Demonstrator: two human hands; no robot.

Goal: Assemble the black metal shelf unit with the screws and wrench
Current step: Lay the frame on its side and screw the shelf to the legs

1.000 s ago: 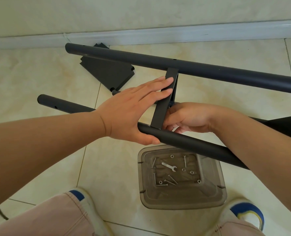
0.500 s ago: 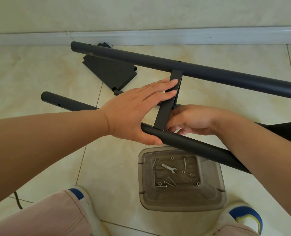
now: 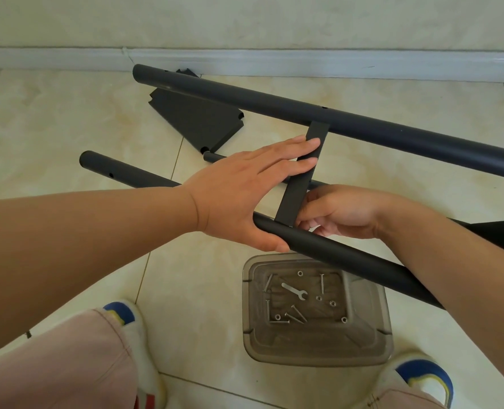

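Two long black tubes, the far tube (image 3: 363,128) and the near tube (image 3: 342,255), are joined by a flat black crossbar (image 3: 296,196). My left hand (image 3: 239,196) lies with straight fingers across the crossbar, its thumb under the near tube. My right hand (image 3: 342,214) has its fingers curled at the crossbar's lower end, where it meets the near tube; what they pinch is hidden. A small silver wrench (image 3: 294,290) and several screws (image 3: 321,283) and nuts lie in a translucent bin (image 3: 250,329) below.
A black shelf panel (image 3: 194,119) lies flat on the tiled floor near the white baseboard (image 3: 274,63). A thinner black rod (image 3: 212,157) shows beneath my left hand. A dark shelf part (image 3: 498,234) sits at the right edge. My shoes (image 3: 126,317) flank the bin.
The view has shifted slightly, so the frame appears a little further right and lower. Both hands keep the same hold on the crossbar and near tube.
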